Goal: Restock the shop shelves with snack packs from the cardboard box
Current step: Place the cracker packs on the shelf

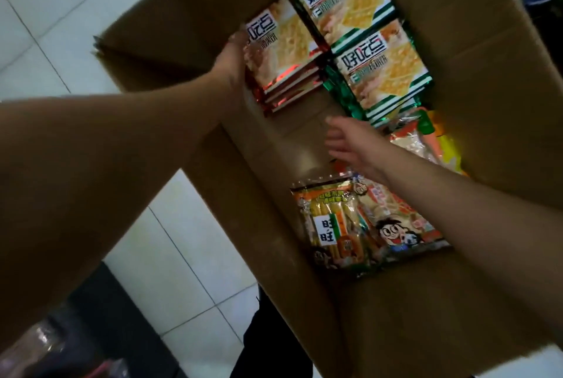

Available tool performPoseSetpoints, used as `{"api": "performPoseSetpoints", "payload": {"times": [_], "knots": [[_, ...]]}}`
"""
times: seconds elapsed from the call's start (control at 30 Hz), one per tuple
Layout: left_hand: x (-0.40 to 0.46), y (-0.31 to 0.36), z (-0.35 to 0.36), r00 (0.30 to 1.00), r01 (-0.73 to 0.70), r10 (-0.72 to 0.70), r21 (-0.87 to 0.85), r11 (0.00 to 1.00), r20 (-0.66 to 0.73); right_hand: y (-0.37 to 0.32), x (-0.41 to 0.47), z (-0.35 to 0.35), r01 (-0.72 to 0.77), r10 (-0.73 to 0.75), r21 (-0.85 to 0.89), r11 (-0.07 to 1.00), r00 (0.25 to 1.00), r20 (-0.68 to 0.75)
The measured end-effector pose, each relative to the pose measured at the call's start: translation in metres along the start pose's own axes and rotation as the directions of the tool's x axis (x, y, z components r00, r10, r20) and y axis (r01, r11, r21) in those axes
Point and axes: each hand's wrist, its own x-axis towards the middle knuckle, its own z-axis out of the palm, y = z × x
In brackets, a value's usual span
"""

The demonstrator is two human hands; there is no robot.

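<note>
My right hand (347, 146) reaches into the cardboard box (475, 79), fingers spread, holding nothing, above the cartoon snack bags (365, 225). Farther in, my left hand (234, 60) stretches out and grips the red cracker pack stack (283, 51) by its side

Pretty dim and soft overall, left arm (100, 158) dark and out of focus, both hands motion-blurred, foil packs (289, 85) catching some glare.
</note>
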Motion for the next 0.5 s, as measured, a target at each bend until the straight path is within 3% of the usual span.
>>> {"api": "performPoseSetpoints", "payload": {"times": [0.13, 0.27, 0.5], "knots": [[0.032, 0.012, 0.005, 0.986, 0.034, -0.025, -0.049, 0.998, 0.162, -0.02, 0.053, 0.042, 0.027, -0.009, 0.365, 0.931, 0.999, -0.051], [0.049, 0.0, 0.008, 0.981, 0.124, -0.118, -0.029, 0.992, 0.151, -0.035, 0.085, 0.068, 0.096, -0.025, 0.645, 0.758, 0.993, -0.118], [0.062, -0.022, -0.009, 0.938, 0.156, -0.13, -0.056, 0.986, 0.321, -0.03, 0.089, 0.072, 0.096, -0.008, 0.541, 0.836, 0.987, -0.163]]}}
